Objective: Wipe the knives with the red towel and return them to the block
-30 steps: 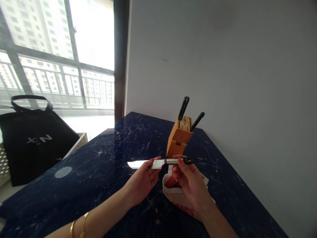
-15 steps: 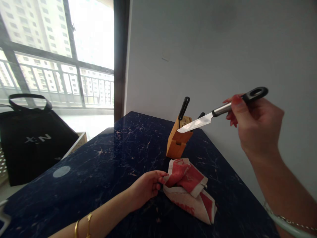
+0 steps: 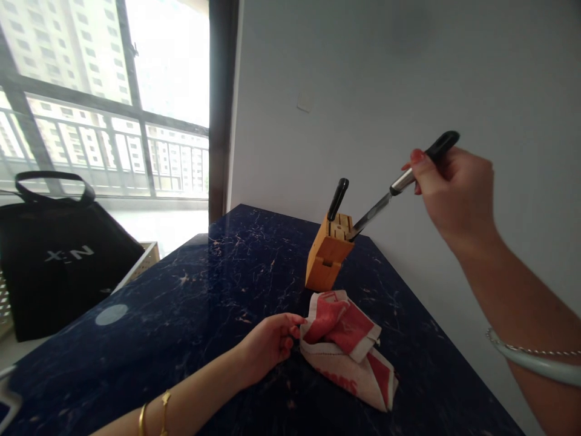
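Note:
My right hand (image 3: 454, 194) is raised at the right and grips a knife (image 3: 399, 181) by its black and steel handle. The blade slants down to the left, its tip at the slots on top of the wooden knife block (image 3: 327, 254). A black-handled knife (image 3: 338, 197) stands in the block. My left hand (image 3: 270, 342) rests on the dark marble counter (image 3: 181, 303), fingers curled, touching the edge of a crumpled red and white cloth (image 3: 347, 351).
A black tote bag (image 3: 59, 260) stands at the left beside a perforated white tray (image 3: 140, 260). A large window fills the left; a grey wall runs close behind the block along the counter's right edge.
The right hand lifted the knife away from the left hand, swung it up to the right, then tilted its tip down onto the block. The left hand dropped to the cloth.

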A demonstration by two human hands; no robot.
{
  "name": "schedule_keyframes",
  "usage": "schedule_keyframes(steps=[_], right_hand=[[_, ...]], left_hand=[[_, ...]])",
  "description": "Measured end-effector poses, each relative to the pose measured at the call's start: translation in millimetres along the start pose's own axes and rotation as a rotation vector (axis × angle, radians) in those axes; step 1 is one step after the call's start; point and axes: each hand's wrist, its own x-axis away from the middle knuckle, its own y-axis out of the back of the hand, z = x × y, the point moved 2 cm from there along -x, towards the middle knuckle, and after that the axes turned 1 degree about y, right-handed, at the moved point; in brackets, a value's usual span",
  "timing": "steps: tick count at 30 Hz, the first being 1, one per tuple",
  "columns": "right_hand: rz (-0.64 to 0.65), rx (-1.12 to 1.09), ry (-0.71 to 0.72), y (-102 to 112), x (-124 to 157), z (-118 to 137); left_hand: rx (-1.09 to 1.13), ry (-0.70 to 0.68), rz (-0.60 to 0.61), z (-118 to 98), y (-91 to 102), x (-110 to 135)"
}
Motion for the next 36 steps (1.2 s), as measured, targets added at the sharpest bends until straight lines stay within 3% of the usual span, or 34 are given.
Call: schedule_keyframes(steps=[5, 11, 15, 17, 22, 27, 33, 36], right_hand=[[0.112, 0.086, -0.071, -27.3, -1.8, -12.3], [0.211, 0.285, -0.031, -66.4, 4.2, -38.2], [0.416, 0.279, -0.068, -79.3, 14.0, -48.7], [0.477, 0.239, -0.068, -76.7, 17.4, -48.3], [0.455, 0.273, -0.145, -55.8, 24.1, -45.1], [0.646, 0.130, -0.238, -51.3, 35.7, -46.8], [0.590, 0.076, -0.289, -53.0, 29.8, -41.6], [0.433, 0.106, -0.277, -39.2, 20.0, -31.5]], left_hand=[[-0.005, 0.002, -0.005, 0.1, 0.2, -0.5], [-0.010, -0.001, 0.006, 0.9, 1.1, 0.1], [-0.005, -0.005, 0.020, 1.1, 1.4, 0.6], [-0.001, -0.002, 0.010, 1.1, 1.6, 0.4], [0.007, -0.005, 0.007, 0.5, 1.6, -1.1], [0.007, 0.002, 0.009, 1.1, 2.0, -1.2], [-0.057, 0.022, 0.032, -0.3, 2.7, -2.8], [-0.081, 0.029, 0.049, -1.9, 2.2, -3.3]])
